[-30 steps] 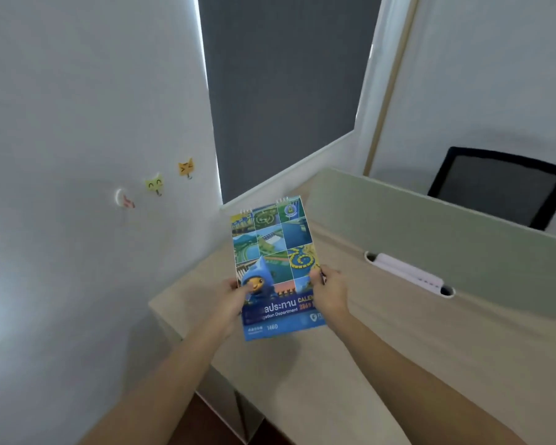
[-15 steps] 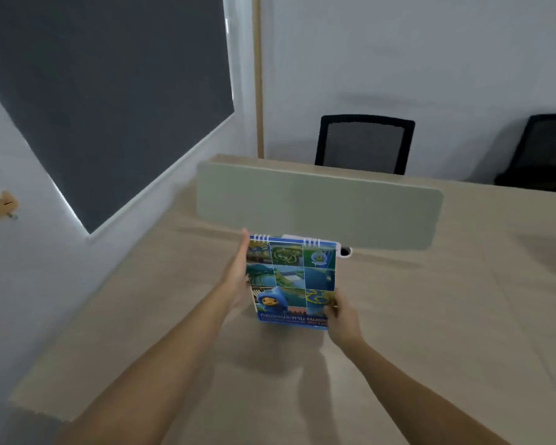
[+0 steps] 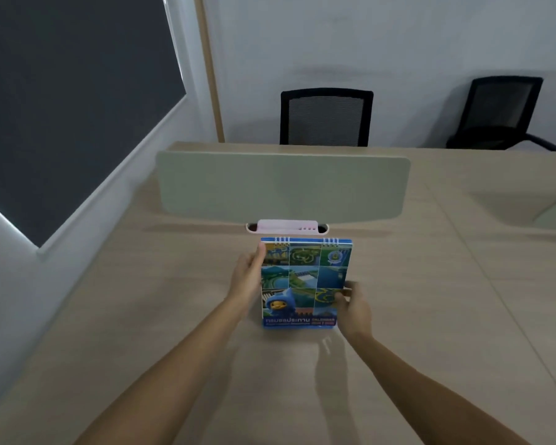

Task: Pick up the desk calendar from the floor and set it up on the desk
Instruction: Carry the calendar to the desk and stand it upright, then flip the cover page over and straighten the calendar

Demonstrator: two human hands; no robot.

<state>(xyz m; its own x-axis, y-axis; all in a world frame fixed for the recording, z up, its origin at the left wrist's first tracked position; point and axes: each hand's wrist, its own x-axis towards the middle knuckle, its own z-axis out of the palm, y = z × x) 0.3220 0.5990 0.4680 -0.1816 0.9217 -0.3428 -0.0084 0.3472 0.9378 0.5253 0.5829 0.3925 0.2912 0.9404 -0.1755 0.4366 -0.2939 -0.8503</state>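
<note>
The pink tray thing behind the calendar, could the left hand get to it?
Probably yes. The left hand sits at the calendar's left edge, and the pink tray lies just beyond, with bare desk between them. It would have to let go first.

Both forearms are bare to the frame edge, the left hand (image 3: 247, 277) and right hand (image 3: 353, 311) ungloved.
</note>
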